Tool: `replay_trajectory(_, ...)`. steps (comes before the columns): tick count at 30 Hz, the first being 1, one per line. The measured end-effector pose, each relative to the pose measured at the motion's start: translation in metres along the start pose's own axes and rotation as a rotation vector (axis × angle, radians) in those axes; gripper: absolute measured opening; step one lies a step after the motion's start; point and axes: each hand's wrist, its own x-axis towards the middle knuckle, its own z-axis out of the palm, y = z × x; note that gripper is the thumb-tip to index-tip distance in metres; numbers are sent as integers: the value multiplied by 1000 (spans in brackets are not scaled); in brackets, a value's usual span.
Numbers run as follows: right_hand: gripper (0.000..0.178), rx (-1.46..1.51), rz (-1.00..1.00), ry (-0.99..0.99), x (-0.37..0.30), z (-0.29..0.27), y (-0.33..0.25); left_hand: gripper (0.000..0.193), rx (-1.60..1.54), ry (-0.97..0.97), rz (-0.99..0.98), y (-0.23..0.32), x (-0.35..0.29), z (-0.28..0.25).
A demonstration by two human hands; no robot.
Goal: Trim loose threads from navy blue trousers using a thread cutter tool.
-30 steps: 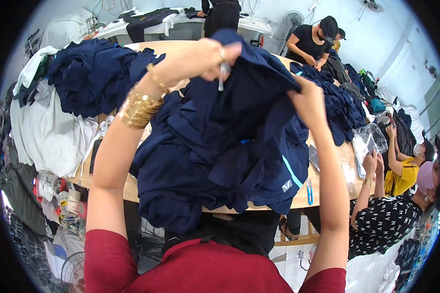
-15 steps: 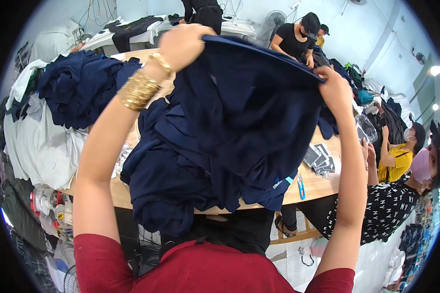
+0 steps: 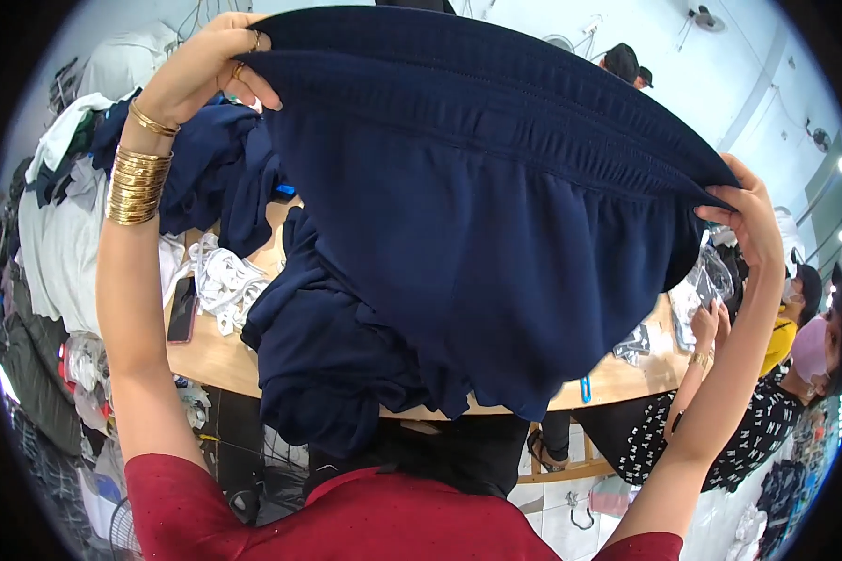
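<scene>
A navy blue pair of pants with a gathered elastic waistband (image 3: 496, 178) hangs stretched wide between my raised hands. My left hand (image 3: 220, 70) grips one end of the waistband at the upper left, thumb and fingers closed on the cloth. At the other end, my right hand (image 3: 744, 210) pinches the band. The waist opening gapes between its two edges, and the lower part of the garment drops in folds toward the table. Below and to the left of it lies a heap of navy cloth (image 3: 327, 365), spilling over the table's near edge.
The wooden table (image 3: 210, 360) carries a phone (image 3: 182, 309), white drawstrings (image 3: 226, 280) and blue thread snips (image 3: 586, 389). Another navy garment pile (image 3: 206, 178) lies at the far left. A co-worker in a patterned black shirt (image 3: 744, 430) sits close on my right, handling a clear bag.
My hands have moved apart and the waistband is now spread wide, facing me. The garment has risen, covering more of the far side. The phone and white drawstrings have come into view.
</scene>
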Motion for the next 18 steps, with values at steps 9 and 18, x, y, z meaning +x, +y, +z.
replay_trajectory(9, 37, -37, 19, -143, 19, 22, 3, 30, 87, 144, -11, -3, -17, -10)
replay_trajectory(18, 35, -88, 42, -100, 41, 41, 14, 45, 140, -4, -71, 0, -14, -9)
